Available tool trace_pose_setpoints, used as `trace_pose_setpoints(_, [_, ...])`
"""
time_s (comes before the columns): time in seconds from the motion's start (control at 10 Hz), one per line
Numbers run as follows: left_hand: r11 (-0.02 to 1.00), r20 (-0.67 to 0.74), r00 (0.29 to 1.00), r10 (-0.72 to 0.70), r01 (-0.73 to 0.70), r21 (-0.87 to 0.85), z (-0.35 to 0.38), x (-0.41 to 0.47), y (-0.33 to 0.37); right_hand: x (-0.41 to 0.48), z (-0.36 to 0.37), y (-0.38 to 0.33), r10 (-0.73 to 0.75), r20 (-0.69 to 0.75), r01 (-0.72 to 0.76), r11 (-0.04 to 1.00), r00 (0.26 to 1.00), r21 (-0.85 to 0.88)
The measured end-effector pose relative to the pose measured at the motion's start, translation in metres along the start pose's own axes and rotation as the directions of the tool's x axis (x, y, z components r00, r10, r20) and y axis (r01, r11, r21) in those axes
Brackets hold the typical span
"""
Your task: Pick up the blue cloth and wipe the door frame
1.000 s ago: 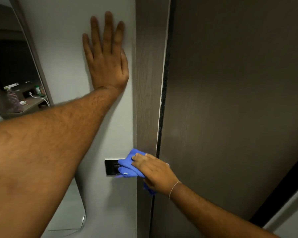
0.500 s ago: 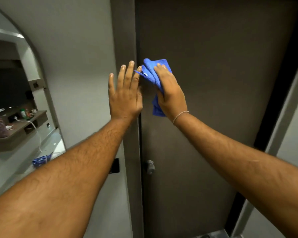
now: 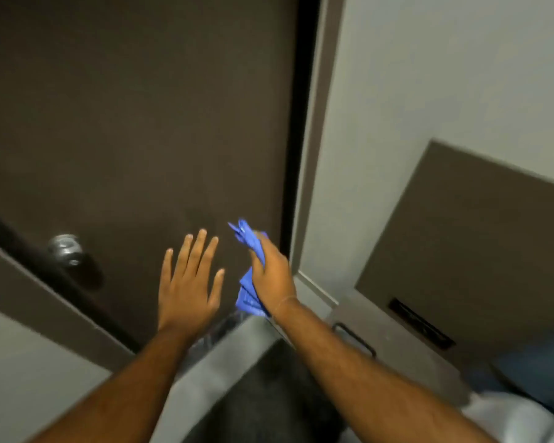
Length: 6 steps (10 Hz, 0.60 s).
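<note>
My right hand [image 3: 274, 276] is shut on the crumpled blue cloth [image 3: 248, 294], low in front of the dark brown door [image 3: 141, 123], just left of the door's right edge. The grey door frame [image 3: 314, 155] runs up the right side of the door, beyond a black gap. My left hand [image 3: 187, 282] is open with fingers spread, flat near the lower part of the door, a little left of the cloth. Part of the cloth is hidden behind my right hand.
A round metal door knob [image 3: 66, 251] sits at the left of the door. To the right are a pale wall [image 3: 445, 75] and a brown panel [image 3: 461, 244] with a dark slot. A dark mat [image 3: 269, 394] lies on the floor below.
The view has swung from the left side of the door to its lower right. Both hands came down from high on the door, the right one still gripping the cloth.
</note>
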<state>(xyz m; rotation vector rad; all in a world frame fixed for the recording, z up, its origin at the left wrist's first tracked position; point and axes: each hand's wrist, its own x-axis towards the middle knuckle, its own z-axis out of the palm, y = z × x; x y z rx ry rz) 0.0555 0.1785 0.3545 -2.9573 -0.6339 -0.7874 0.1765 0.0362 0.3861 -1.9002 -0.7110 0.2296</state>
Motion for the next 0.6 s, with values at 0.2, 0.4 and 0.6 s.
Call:
trace_pose_setpoints(0.2, [0.992,0.520,0.846,0.119,-0.078,-0.100,0.148,-0.129,0.061,-0.107,-0.037,0.229,0.657,-0.031,-0.657,0.754,0.753,0.031])
trace_pose_setpoints(0.4, [0.995,0.688,0.723,0.063,0.008,-0.099,0.225,-0.203,0.079,-0.108,-0.061,0.361,0.781,-0.101,-0.787,0.606,0.616,-0.116])
trace_pose_setpoints(0.6, [0.993,0.692,0.722,0.021,0.065,-0.098,0.260,-0.226,0.090,-0.076,-0.054,0.436,0.810,0.050,-0.677,0.520,0.584,-0.521])
